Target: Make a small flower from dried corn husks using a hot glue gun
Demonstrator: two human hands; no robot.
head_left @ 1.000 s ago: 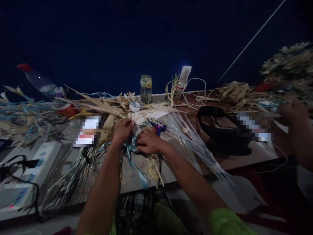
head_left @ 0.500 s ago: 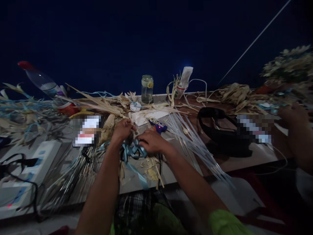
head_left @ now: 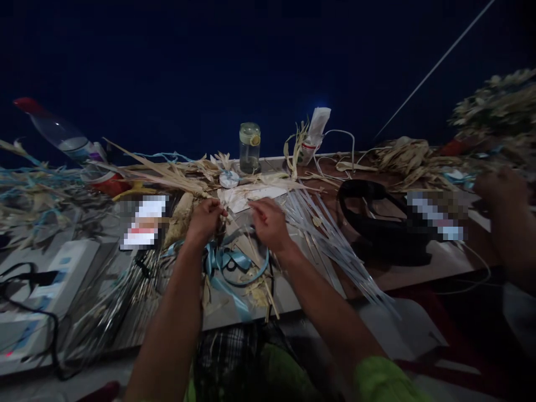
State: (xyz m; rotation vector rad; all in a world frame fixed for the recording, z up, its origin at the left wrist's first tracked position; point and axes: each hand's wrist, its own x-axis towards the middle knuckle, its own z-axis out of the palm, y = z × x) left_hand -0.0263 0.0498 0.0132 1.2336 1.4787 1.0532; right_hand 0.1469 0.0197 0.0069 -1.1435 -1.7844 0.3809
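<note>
My left hand (head_left: 206, 220) is closed in a pinch above the table, beside a tan husk-like bundle (head_left: 180, 220); what its fingertips hold is too dim to make out. Across a small gap, my right hand (head_left: 271, 224) has its fingers stretched toward the left one, thumb apart from the index finger, with nothing visible in it. Below and between both hands lies a loosely looped light-blue ribbon (head_left: 240, 258), among scraps of dried husk (head_left: 257, 290). A white sheet (head_left: 268, 196) lies just beyond the fingertips.
Clear thin sticks (head_left: 330, 245) lie right of my hands, then a black band-shaped object (head_left: 385, 223). Leftward are a blurred-out bright screen (head_left: 146, 223), metal wires (head_left: 134, 296) and a power strip (head_left: 62, 285). A jar (head_left: 250, 148) stands behind. Another person's hand (head_left: 500, 192) is far right.
My right hand has lifted off the ribbon and moved right and away, uncovering its loops. The blue tool with a red light is now hidden. My left hand stays pinched.
</note>
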